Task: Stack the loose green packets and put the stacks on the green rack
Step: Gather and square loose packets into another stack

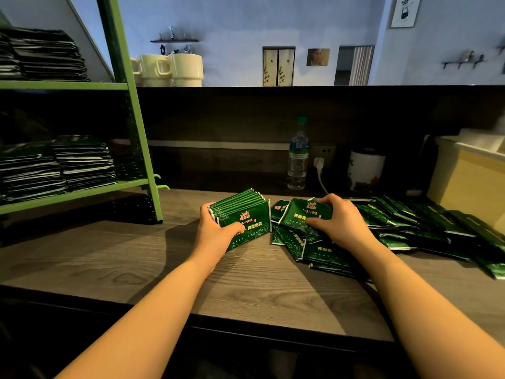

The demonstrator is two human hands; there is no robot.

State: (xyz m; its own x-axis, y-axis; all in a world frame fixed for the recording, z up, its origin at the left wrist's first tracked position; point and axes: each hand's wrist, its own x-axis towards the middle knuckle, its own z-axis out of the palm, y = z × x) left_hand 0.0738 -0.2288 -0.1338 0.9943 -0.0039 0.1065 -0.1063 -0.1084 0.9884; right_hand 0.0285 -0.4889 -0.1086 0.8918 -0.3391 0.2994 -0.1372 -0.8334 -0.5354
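The left hand (216,225) is covering the near left corner of the stack (243,218), and its fingertips are hiding behind the stack's far side. The right hand (334,217) is covering part of a packet (297,214), so its lower print is not showing. The pile (410,228) is running off the right edge, its far packets sinking into shadow. The rack (73,84) is being cut off at the left and top edges, taking its stored stacks (43,57) with it. The bottle (298,154) label is reading too small to make out. The box (470,181) at right is blurring and being clipped by the edge.
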